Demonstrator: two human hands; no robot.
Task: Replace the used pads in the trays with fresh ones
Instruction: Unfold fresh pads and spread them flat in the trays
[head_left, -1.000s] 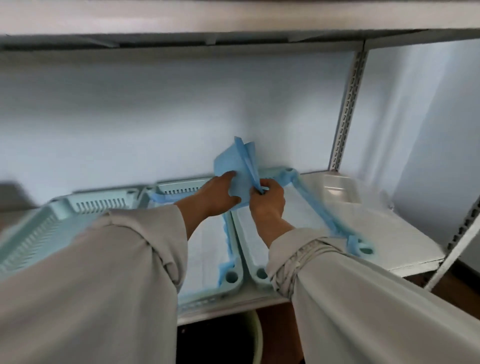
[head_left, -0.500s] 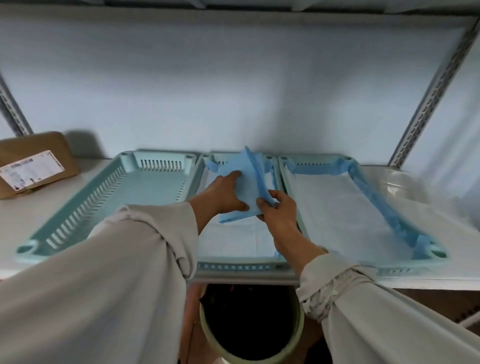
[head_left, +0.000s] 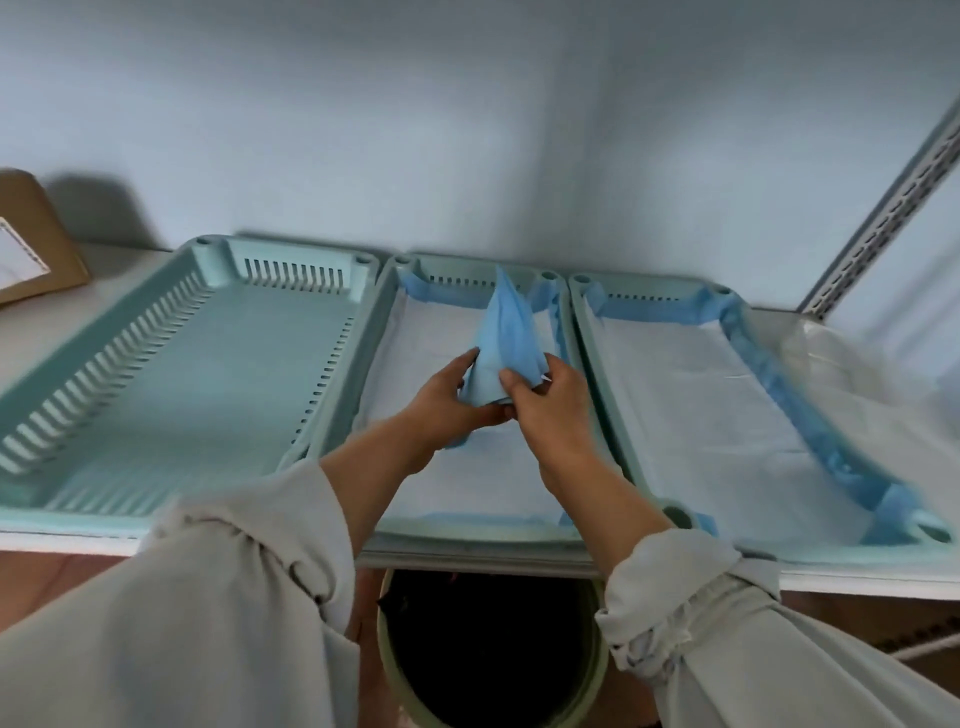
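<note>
Three pale green trays stand side by side on a white shelf. The left tray (head_left: 156, 374) holds no pad. The middle tray (head_left: 387, 291) is lined with a white pad edged in blue (head_left: 431, 332). The right tray (head_left: 582, 312) also carries a white pad with a blue border (head_left: 696, 395). Above the middle tray, a folded blue pad (head_left: 506, 338) stands up in a point. My left hand (head_left: 441, 400) grips its lower left side and my right hand (head_left: 550, 405) pinches its lower right side. The two hands touch beneath it.
A brown cardboard box (head_left: 31, 244) sits at the far left of the shelf. Clear plastic wrapping (head_left: 852, 364) lies on the shelf right of the trays. A green bin lined with a dark bag (head_left: 488, 649) stands below the shelf edge. A slotted metal upright (head_left: 883, 213) rises at the right.
The view has swung down and left, so all three trays show. Both hands have kept hold of the folded blue pad and drawn it together into a narrower, upright shape.
</note>
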